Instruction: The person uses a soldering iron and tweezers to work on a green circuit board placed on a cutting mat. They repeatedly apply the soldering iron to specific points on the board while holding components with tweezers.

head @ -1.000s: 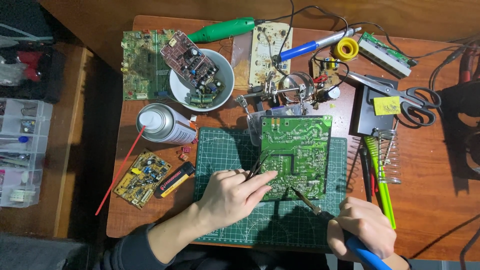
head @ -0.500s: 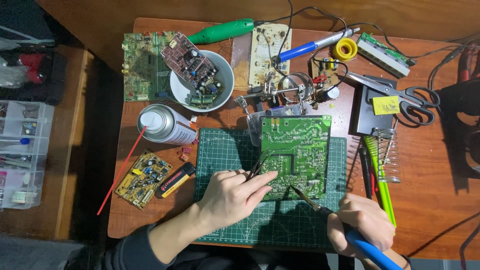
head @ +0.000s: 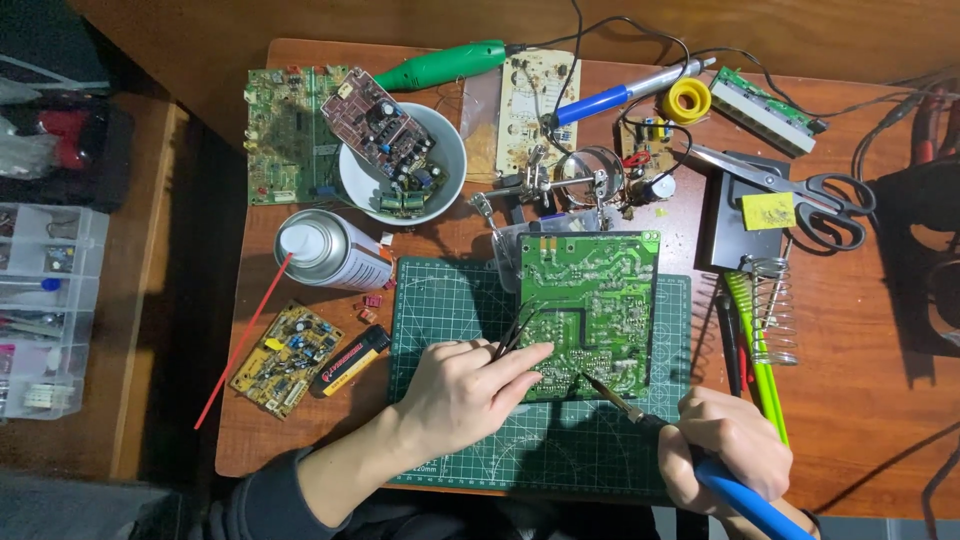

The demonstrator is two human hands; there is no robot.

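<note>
A green circuit board (head: 592,305) lies solder side up on a green cutting mat (head: 448,300) in the middle of the table. My left hand (head: 468,390) grips dark tweezers (head: 516,328) that point up along the board's left edge, with the index finger resting on the board's lower left corner. My right hand (head: 728,448) holds a blue-handled soldering iron (head: 640,413), its tip touching the board's lower edge.
A white bowl (head: 404,165) with boards, a spray can (head: 335,252) with a red straw, a small yellow board (head: 287,357), a lighter (head: 350,362), a helping-hands clamp (head: 560,185), scissors (head: 800,195), an iron stand with coil (head: 770,300), solder reel (head: 688,98), and a drawer organiser (head: 45,300) at left.
None of the objects moved. My right hand with the iron has shifted very slightly; the left hand keeps its grip on the tweezers.
</note>
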